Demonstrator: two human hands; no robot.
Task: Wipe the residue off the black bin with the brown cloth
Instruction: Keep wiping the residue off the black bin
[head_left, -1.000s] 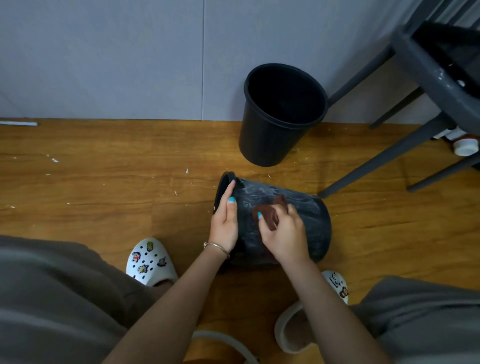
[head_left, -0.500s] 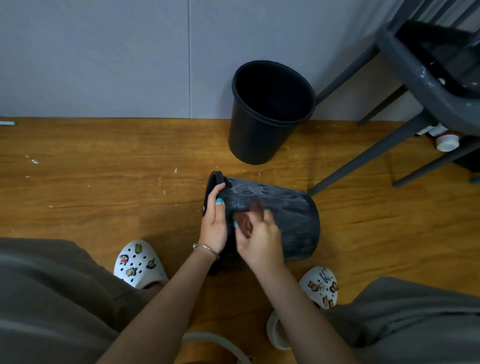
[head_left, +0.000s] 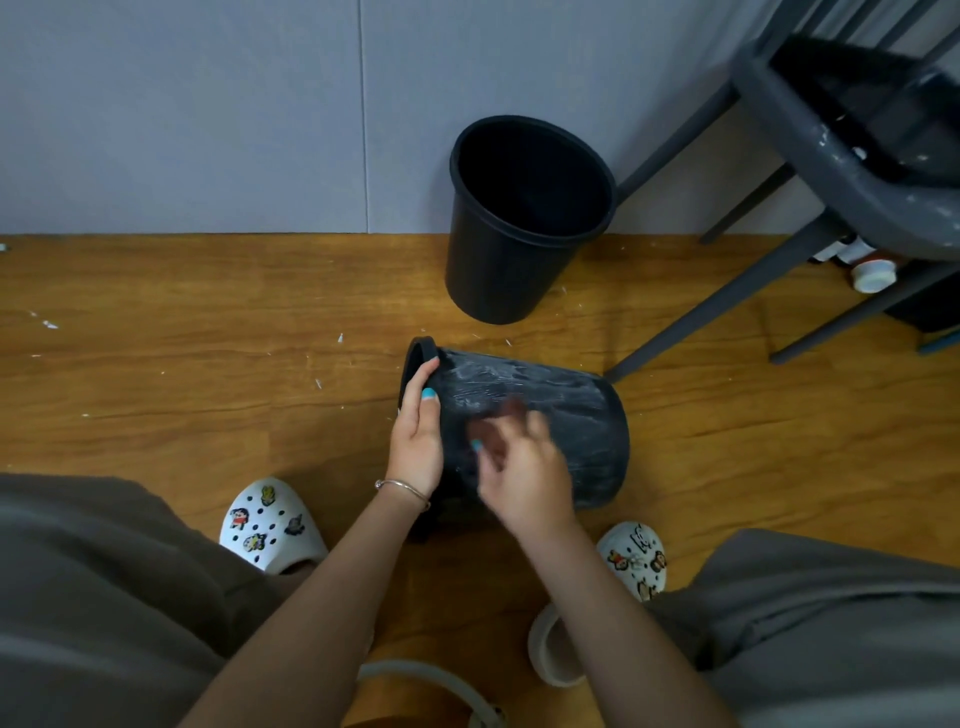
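A black bin (head_left: 576, 410) lies on its side on the wooden floor, its mouth to the left, its side streaked with white residue. My left hand (head_left: 418, 441) grips the bin at its rim, thumb on the side wall. My right hand (head_left: 522, 470) holds the brown cloth (head_left: 493, 428) and presses it against the bin's side; hand and cloth are motion-blurred, and most of the cloth is hidden under the fingers.
A second black bin (head_left: 514, 218) stands upright against the grey wall behind. A dark grey chair (head_left: 810, 156) with slanted legs stands at the right. White flecks dot the floor (head_left: 182, 364). My knees and white clogs (head_left: 267, 525) frame the near side.
My right hand has swept the cloth back and forth along the bin's side, leftward then slightly right. The left hand has kept its hold on the rim.
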